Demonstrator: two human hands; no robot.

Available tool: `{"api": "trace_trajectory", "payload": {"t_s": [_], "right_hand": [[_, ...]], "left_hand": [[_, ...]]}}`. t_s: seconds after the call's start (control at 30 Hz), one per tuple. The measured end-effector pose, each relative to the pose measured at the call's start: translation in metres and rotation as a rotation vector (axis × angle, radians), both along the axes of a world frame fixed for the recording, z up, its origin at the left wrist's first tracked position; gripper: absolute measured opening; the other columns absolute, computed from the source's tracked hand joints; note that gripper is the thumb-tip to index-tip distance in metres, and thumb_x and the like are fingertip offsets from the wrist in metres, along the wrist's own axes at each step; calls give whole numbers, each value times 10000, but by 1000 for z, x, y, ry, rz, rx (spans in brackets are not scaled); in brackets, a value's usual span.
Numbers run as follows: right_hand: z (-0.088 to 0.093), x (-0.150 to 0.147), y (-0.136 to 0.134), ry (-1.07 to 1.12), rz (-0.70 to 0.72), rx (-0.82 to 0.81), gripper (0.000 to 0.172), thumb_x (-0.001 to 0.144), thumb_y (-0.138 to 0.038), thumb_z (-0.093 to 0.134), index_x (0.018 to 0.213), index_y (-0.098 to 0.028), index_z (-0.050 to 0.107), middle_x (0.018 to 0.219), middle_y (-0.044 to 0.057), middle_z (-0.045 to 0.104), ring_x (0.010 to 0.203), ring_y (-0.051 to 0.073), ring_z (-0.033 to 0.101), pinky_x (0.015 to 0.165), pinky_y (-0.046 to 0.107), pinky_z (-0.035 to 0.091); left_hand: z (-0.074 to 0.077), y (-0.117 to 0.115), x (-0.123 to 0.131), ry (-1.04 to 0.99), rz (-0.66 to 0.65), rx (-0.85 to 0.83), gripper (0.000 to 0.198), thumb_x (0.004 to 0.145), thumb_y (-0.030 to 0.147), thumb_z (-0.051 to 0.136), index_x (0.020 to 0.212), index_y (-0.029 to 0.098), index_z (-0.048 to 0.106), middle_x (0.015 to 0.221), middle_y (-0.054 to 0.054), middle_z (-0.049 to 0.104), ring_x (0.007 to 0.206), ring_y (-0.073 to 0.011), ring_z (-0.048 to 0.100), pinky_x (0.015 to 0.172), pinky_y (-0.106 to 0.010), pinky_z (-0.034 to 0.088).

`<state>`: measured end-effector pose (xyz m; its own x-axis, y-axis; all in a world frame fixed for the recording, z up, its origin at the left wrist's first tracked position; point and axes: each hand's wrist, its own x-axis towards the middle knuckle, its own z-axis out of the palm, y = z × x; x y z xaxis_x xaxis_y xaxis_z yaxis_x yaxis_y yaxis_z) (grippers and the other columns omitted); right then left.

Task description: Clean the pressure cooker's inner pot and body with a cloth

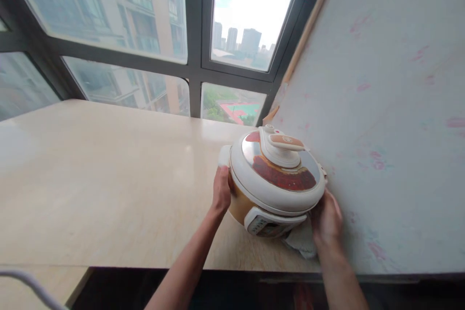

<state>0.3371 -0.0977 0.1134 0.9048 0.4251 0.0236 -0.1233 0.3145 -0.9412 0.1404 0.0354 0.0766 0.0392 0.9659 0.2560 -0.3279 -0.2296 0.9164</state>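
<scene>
A rounded electric cooker (pixel 278 181) with a white lid rim, a red and silver top and a gold body stands on the pale sill at the wall corner. My left hand (pixel 222 189) is closed on its left side, just under the white side handle. On the right side, my right hand (pixel 327 215) is wrapped round the lower edge, its fingertips partly hidden behind the cooker. A whitish cloth (pixel 303 238) lies beneath the cooker's front right, close to my right hand. The control panel faces me.
The wide sill (pixel 109 184) stretches left of the cooker. Dark window frames (pixel 196 38) rise behind it. A wall with faint pink flowers (pixel 385 121) stands close on the right. A white cable (pixel 31 283) curves at the bottom left, near the sill's front edge.
</scene>
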Motion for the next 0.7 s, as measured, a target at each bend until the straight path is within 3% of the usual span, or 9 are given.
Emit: {"api": "trace_trajectory", "payload": {"t_s": [0.07,0.13,0.17,0.2,0.3,0.37,0.43,0.57,0.7], "right_hand": [[-9,-30,-23,-170,-172,-2,310,801,-360,761,1067,-206,716,994,14,710,940,178,653,918,339,495],[-19,-69,-42,-459,-426,141,206,807,-228,763,1006,-209,711,941,5,679,882,162,641,879,316,493],[-24,-91,-48,-601,-463,215,151,823,-180,737,968,-211,706,896,3,663,833,159,630,831,309,498],[-30,-113,-51,-710,-332,226,140,838,-127,703,951,-209,705,890,14,662,829,159,631,792,298,503],[-49,-172,-38,-969,312,182,236,873,-53,591,992,-214,715,892,38,686,832,168,668,720,279,543],[-67,-198,-10,-943,663,115,235,895,-68,567,972,-228,721,851,31,703,782,155,682,694,260,556],[-87,-212,25,-841,896,16,203,910,-131,572,941,-232,746,871,44,743,798,166,706,711,270,573],[-117,-215,88,-545,1009,-206,245,863,-255,603,1046,-208,759,1007,76,785,902,214,735,801,332,589],[-122,-209,112,-358,977,-267,226,835,-365,616,913,-205,755,907,61,786,853,232,725,791,353,582]], "left_hand": [[-20,-4,-14,51,39,-9,533,996,550,372,1186,167,691,1260,-122,702,1223,-256,615,1042,-401,467],[-43,-7,-35,159,101,-95,467,963,506,448,1131,159,711,1207,-134,724,1167,-259,649,1001,-412,497],[-54,-8,-47,219,118,-140,417,935,472,490,1072,154,724,1135,-134,744,1099,-257,676,965,-412,516],[-63,-9,-61,276,130,-174,367,906,436,521,1008,154,731,1054,-127,758,1022,-253,696,927,-410,531],[-82,-9,-102,389,132,-186,276,854,364,552,916,168,735,928,-97,766,894,-233,710,867,-395,548],[-88,-10,-126,406,117,-160,265,853,361,561,918,177,739,926,-90,769,882,-225,713,854,-384,555],[-90,-11,-141,372,108,-155,276,867,377,565,939,178,742,938,-91,772,881,-224,718,830,-375,568],[-88,-14,-149,323,105,-161,291,899,376,551,975,176,749,986,-102,778,930,-235,728,858,-392,582],[-85,-16,-143,406,22,-30,306,941,370,541,1097,203,744,1138,-99,766,1075,-239,706,978,-424,548]]}}
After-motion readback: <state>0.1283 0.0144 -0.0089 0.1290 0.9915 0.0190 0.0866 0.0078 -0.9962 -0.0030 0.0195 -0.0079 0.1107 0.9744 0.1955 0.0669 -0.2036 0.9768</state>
